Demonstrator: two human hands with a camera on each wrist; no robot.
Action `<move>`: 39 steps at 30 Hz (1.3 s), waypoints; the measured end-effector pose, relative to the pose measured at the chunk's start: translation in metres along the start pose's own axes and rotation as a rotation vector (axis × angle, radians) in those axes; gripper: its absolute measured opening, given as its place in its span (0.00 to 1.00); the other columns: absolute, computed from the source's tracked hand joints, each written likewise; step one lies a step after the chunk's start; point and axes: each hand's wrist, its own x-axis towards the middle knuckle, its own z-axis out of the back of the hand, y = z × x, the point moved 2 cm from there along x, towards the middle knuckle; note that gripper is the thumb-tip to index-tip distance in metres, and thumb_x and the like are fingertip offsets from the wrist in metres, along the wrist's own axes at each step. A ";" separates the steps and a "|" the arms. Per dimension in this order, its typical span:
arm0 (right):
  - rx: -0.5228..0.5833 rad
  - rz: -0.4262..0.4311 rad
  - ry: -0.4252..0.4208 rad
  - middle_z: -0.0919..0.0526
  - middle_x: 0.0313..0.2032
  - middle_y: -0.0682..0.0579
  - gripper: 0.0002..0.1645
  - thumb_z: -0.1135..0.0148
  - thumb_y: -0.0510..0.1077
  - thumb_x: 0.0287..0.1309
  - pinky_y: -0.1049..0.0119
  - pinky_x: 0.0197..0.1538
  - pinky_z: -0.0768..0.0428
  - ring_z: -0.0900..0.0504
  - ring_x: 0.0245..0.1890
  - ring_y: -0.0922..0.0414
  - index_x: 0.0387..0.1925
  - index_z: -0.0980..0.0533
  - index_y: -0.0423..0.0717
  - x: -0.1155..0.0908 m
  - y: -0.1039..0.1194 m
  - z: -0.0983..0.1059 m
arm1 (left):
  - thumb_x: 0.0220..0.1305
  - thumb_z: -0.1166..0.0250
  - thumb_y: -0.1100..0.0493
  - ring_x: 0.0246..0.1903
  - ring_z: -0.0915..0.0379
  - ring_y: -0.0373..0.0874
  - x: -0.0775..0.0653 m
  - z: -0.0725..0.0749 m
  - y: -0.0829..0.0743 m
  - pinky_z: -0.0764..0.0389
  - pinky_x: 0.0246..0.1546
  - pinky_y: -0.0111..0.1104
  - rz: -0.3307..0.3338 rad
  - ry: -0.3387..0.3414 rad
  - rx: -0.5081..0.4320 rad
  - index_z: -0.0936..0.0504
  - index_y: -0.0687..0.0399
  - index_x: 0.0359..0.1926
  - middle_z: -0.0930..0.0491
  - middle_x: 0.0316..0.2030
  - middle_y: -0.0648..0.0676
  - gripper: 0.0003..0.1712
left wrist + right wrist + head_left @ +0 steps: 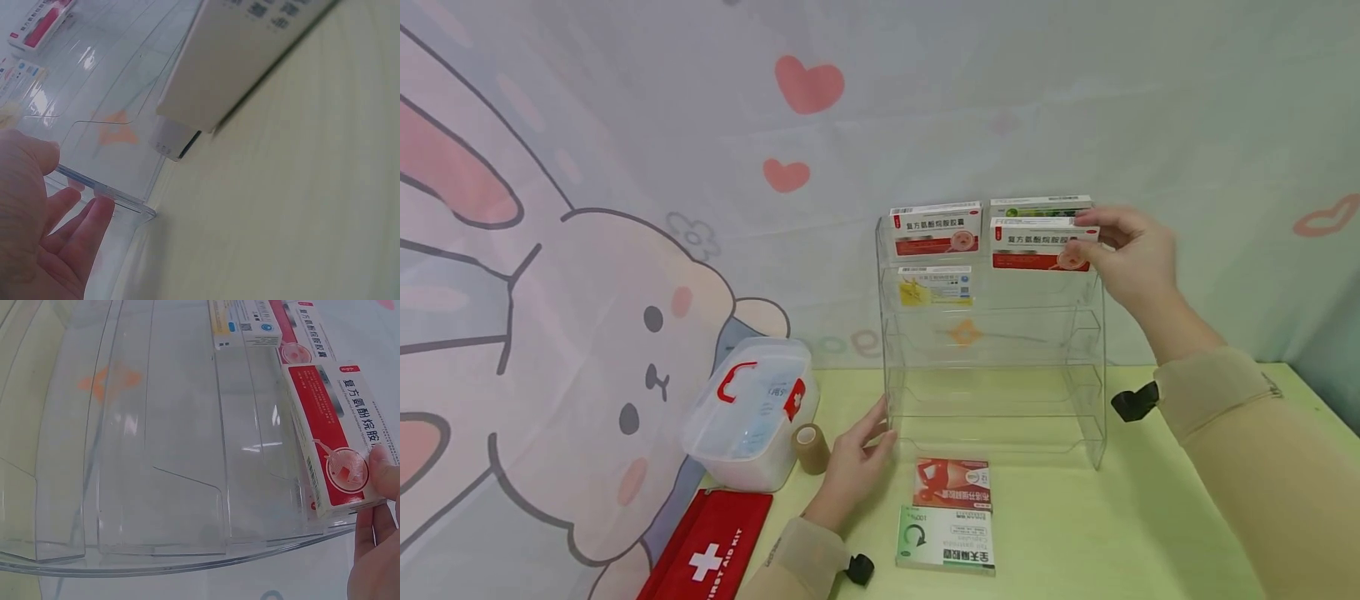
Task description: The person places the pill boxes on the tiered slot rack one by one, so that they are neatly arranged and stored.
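Note:
My right hand (1131, 254) pinches a red-and-white medicine box (1033, 246) by its right end, thumb in front and fingers behind. The box is at the top right of a clear acrylic rack (1000, 387), in front of a box with a green band (1041, 202). My left hand (856, 462) grips the rack's left side panel low down, the thumb and fingers on either side of its edge in the left wrist view. Another red-and-white medicine box (937, 230) stands at the top left tier. Below it sits a yellow-and-white box (935, 287).
In front of the rack lie a red box (952, 482) and a green-and-white box (945, 540). To the left are a brown bandage roll (811, 448), a white lidded plastic case (752, 417) and a red first aid pouch (707, 550). A printed curtain hangs behind.

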 end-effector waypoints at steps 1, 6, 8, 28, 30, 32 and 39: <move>-0.025 -0.007 0.002 0.20 0.55 0.76 0.21 0.24 0.40 0.68 0.87 0.45 0.17 0.15 0.46 0.79 0.60 0.14 0.42 0.001 0.000 -0.001 | 0.80 0.32 0.57 0.67 0.15 0.59 0.000 0.000 0.000 0.09 0.61 0.46 0.004 -0.001 0.002 0.33 0.40 0.85 0.25 0.78 0.59 0.38; -0.030 -0.021 0.025 0.19 0.55 0.74 0.21 0.23 0.41 0.68 0.85 0.42 0.17 0.15 0.45 0.77 0.60 0.14 0.44 0.008 0.003 -0.006 | 0.80 0.32 0.57 0.67 0.15 0.58 0.000 0.000 0.000 0.09 0.61 0.47 0.011 -0.006 -0.001 0.33 0.36 0.85 0.24 0.78 0.57 0.39; -0.042 -0.012 0.026 0.18 0.54 0.74 0.20 0.23 0.41 0.68 0.85 0.41 0.17 0.14 0.44 0.77 0.59 0.14 0.43 0.009 0.003 -0.007 | 0.80 0.32 0.57 0.67 0.15 0.58 0.000 0.000 0.000 0.09 0.61 0.47 0.010 -0.006 0.000 0.33 0.36 0.85 0.24 0.78 0.58 0.39; -0.257 0.041 0.117 0.20 0.53 0.75 0.17 0.23 0.47 0.70 0.84 0.57 0.21 0.15 0.52 0.81 0.55 0.14 0.46 0.005 0.003 -0.003 | 0.80 0.32 0.58 0.67 0.14 0.58 0.001 0.001 -0.005 0.09 0.61 0.46 0.004 -0.002 -0.001 0.33 0.38 0.85 0.24 0.78 0.58 0.39; -0.299 0.042 0.137 0.19 0.58 0.66 0.16 0.25 0.47 0.72 0.83 0.53 0.20 0.12 0.59 0.68 0.56 0.15 0.46 0.003 0.004 -0.005 | 0.80 0.32 0.58 0.67 0.15 0.59 0.002 0.001 -0.005 0.09 0.61 0.47 0.000 -0.001 -0.005 0.33 0.40 0.85 0.24 0.78 0.59 0.39; -0.335 0.051 0.163 0.18 0.62 0.55 0.14 0.27 0.45 0.73 0.82 0.50 0.19 0.12 0.65 0.52 0.55 0.15 0.45 0.002 0.005 -0.006 | 0.80 0.32 0.59 0.67 0.15 0.59 0.001 0.001 -0.006 0.10 0.61 0.47 0.003 0.001 -0.005 0.33 0.41 0.85 0.24 0.78 0.59 0.39; -0.518 0.091 0.263 0.18 0.67 0.41 0.15 0.30 0.41 0.76 0.35 0.65 0.17 0.20 0.66 0.36 0.59 0.17 0.43 0.000 0.008 -0.012 | 0.80 0.32 0.58 0.66 0.14 0.58 0.000 -0.001 -0.002 0.09 0.60 0.45 -0.008 -0.009 0.000 0.32 0.43 0.85 0.24 0.78 0.59 0.38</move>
